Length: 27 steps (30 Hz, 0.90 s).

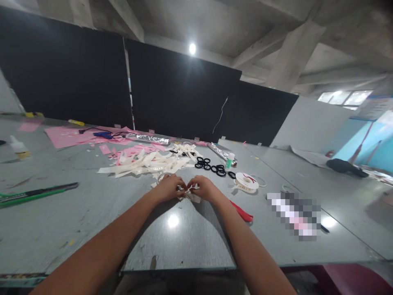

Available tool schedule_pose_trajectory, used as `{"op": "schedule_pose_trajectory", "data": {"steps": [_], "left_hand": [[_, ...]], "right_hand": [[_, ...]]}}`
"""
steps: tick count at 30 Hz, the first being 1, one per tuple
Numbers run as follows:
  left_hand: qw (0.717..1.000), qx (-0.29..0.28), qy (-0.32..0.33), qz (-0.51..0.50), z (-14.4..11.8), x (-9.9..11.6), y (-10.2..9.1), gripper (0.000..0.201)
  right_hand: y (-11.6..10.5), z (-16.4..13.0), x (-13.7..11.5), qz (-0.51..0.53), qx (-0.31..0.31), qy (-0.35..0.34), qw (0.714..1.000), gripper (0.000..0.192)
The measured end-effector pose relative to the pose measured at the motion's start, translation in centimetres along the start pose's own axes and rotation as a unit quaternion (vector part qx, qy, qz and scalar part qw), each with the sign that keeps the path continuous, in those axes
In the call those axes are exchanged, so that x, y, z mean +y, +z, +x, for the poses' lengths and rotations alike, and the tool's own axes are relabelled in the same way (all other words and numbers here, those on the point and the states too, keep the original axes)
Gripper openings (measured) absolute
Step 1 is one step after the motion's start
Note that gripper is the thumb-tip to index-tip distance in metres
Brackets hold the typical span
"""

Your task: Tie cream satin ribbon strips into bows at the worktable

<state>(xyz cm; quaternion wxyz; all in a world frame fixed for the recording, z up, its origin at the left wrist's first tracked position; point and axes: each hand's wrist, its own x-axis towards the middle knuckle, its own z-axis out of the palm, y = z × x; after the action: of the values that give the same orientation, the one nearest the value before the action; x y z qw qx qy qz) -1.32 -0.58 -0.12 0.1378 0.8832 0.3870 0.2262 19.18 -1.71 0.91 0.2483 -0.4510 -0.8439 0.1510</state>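
Both hands meet at the middle of the grey table, fingertips bent inward and almost touching. My left hand (170, 188) pinches a small piece of white ribbon (194, 198), partly hidden by the fingers. On the other side my right hand (201, 187) is closed on the same piece. Just beyond them lies a loose heap of cream ribbon strips (147, 164). Several black hair ties (207, 164) are grouped past my right hand. A white ribbon spool (246, 182) lies to the right, and a red-handled tool (244, 212) is partly covered by my right forearm.
A green-and-black cutter (37, 193) lies at left, near a small white bottle (19, 148). Pink sheets (70, 136), foil-wrapped bars (149, 139) and a green-labelled glue bottle (229, 160) are farther back. Black panels (181, 90) stand behind the table. A blurred-out object (293, 215) is at right.
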Motion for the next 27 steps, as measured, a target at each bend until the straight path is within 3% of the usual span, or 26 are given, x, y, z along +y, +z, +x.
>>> {"op": "schedule_pose_trajectory", "data": {"steps": [6, 11, 21, 27], "left_hand": [[1.0, 0.003, -0.006, 0.015, 0.1, -0.1, -0.1, 0.022], [0.998, -0.006, 0.005, 0.056, 0.1, -0.3, -0.2, 0.025], [0.998, -0.027, -0.007, 0.062, 0.0, -0.6, -0.5, 0.017], [0.998, -0.039, -0.004, 0.055, 0.2, -0.9, -0.3, 0.019]], "right_hand": [[0.0, -0.2, -0.1, -0.028, -0.055, -0.032, 0.998, 0.023], [-0.3, -0.3, -0.8, -0.015, -0.023, -0.055, 0.998, 0.021], [-0.8, -0.5, -0.6, -0.056, -0.095, -0.004, 0.994, 0.025], [-0.4, -0.4, -1.1, -0.061, -0.082, -0.013, 0.995, 0.028]]}}
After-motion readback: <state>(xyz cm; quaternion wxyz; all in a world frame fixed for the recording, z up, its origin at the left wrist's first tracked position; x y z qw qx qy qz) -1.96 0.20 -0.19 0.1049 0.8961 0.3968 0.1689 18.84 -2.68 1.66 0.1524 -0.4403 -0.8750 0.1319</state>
